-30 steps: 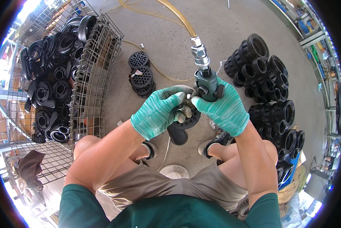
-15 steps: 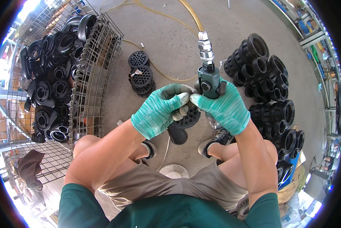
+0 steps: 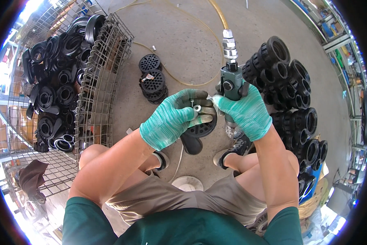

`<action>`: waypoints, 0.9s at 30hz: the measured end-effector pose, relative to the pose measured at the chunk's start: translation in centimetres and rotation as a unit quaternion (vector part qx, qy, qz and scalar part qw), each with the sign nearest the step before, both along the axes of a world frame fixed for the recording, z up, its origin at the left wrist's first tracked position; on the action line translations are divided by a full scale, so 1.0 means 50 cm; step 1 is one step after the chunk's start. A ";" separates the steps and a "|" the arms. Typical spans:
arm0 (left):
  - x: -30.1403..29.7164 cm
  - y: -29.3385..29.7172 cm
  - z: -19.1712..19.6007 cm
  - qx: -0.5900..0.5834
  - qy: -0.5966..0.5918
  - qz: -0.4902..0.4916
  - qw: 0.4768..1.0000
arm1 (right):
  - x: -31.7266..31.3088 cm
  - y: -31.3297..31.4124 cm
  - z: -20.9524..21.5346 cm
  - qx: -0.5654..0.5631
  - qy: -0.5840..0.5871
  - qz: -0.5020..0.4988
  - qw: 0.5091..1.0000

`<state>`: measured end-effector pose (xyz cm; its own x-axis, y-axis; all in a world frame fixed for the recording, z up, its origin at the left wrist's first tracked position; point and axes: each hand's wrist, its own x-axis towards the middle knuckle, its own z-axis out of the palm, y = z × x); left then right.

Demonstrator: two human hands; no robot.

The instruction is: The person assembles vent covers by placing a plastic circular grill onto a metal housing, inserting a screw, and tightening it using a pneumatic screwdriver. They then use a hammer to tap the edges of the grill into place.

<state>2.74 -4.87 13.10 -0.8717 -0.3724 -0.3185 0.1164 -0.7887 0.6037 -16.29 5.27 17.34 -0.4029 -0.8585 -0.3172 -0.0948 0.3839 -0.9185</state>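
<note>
Both my hands wear green-and-white knit gloves with dark palms. My left hand (image 3: 173, 118) is palm-up, its fingers curled round small metal fasteners. One is a small ring-shaped metal piece (image 3: 197, 108) by the thumb. My right hand (image 3: 245, 110) is closed round a dark green air tool (image 3: 232, 83), coupled at its far end to a yellow hose (image 3: 219, 14). My right thumb and fingertips also pinch a small bright metal piece, too small to name. Beneath my hands is a black perforated round part (image 3: 204, 128) with a rounded black piece (image 3: 191, 145) at its near side, partly hidden.
On the left stands a wire mesh cage (image 3: 106, 69) full of black plastic parts (image 3: 65, 94). Several black perforated discs (image 3: 153, 81) are stacked on the floor beyond my left hand. Black ring-shaped fittings (image 3: 298, 90) are piled at right. A white round object (image 3: 187, 183) lies between my feet.
My right hand and the air tool have shifted slightly right, apart from my left hand. The left fingers have opened out somewhat, showing the small metal pieces.
</note>
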 end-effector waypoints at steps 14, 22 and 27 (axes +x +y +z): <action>0.000 -0.005 -0.019 -0.023 -0.003 -0.027 0.999 | -0.003 0.000 0.027 0.000 -0.049 -0.019 0.999; -0.004 -0.004 -0.013 -0.048 -0.016 -0.028 0.998 | -0.010 0.002 0.028 -0.017 -0.008 -0.001 1.000; -0.004 -0.002 0.000 -0.087 -0.040 -0.044 0.994 | -0.006 0.002 0.027 -0.015 -0.013 -0.002 1.000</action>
